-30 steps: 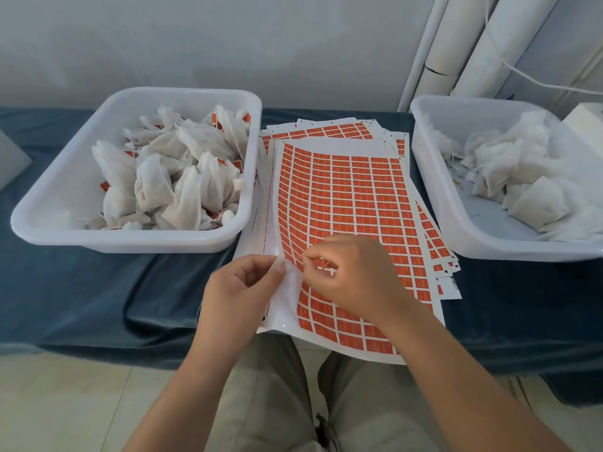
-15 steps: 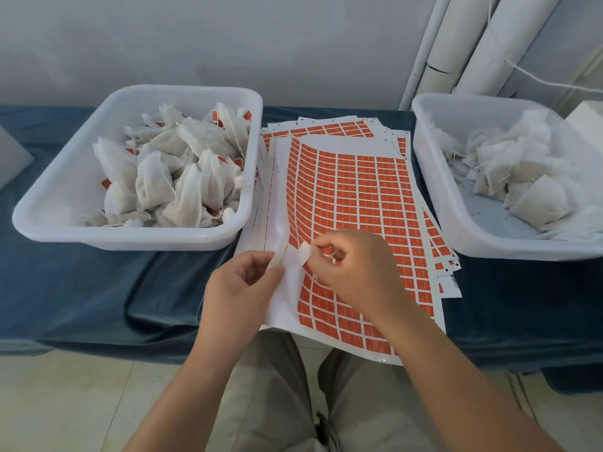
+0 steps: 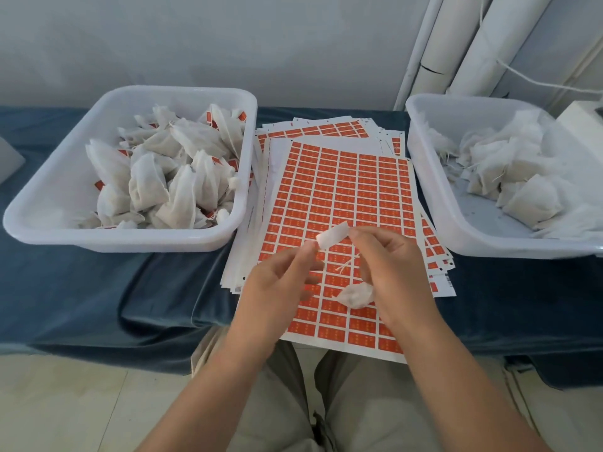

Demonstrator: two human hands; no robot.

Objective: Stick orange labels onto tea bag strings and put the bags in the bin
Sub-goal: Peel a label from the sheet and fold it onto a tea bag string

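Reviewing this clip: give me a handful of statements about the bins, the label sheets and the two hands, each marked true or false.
1. The white plastic bin on the left holds labelled tea bags of white mesh with orange tags. True.
2. The white plastic bin on the right is empty. False: it holds plain white tea bags.
3. The stack of orange label sheets lies between the two bins. True.
4. The left hand holds the single small tea bag. False: it sits under the right hand.
5. The right hand pinches a peeled label, white side showing. True.
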